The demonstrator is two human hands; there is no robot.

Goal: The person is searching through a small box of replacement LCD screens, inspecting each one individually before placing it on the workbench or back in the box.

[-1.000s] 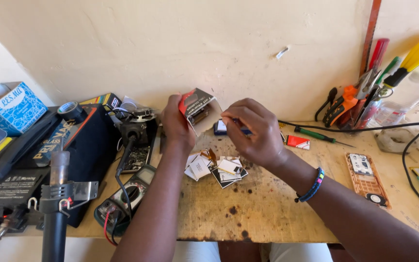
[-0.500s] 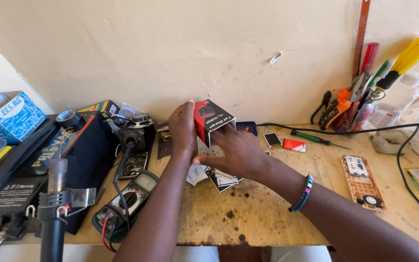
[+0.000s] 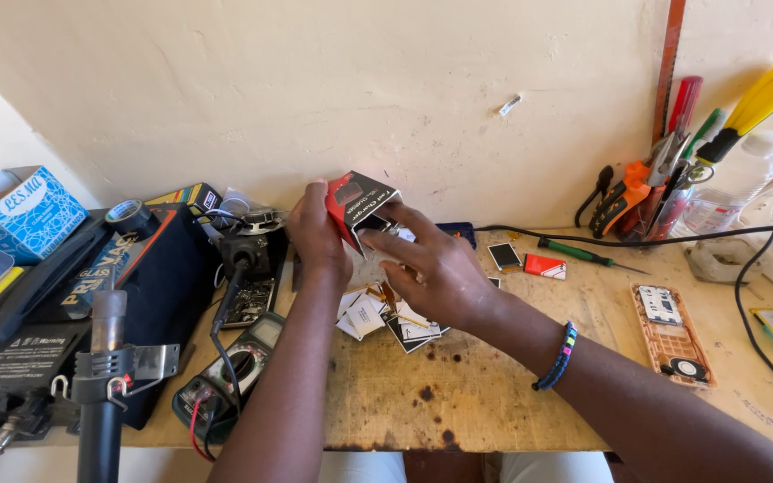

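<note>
A small red and black cardboard box [image 3: 360, 201] is held above the workbench, tilted, its open end facing down and right. My left hand [image 3: 315, 237] grips the box from the left side. My right hand [image 3: 431, 268] reaches up under it, fingers touching the open end. Below the hands lies a loose heap of small cards and packets [image 3: 386, 315] on the wooden benchtop [image 3: 494, 394].
A multimeter [image 3: 230, 376] and a black case [image 3: 149, 295] sit at left, with a hot-air tool [image 3: 105, 394] in front. An opened phone back [image 3: 673, 335] lies at right. Screwdrivers and pliers [image 3: 673, 170] lean on the wall. A black cable [image 3: 753, 295] crosses the right side.
The box has come lower and turned between my hands. My right hand dropped from pinching near its top and now touches its open end from below.
</note>
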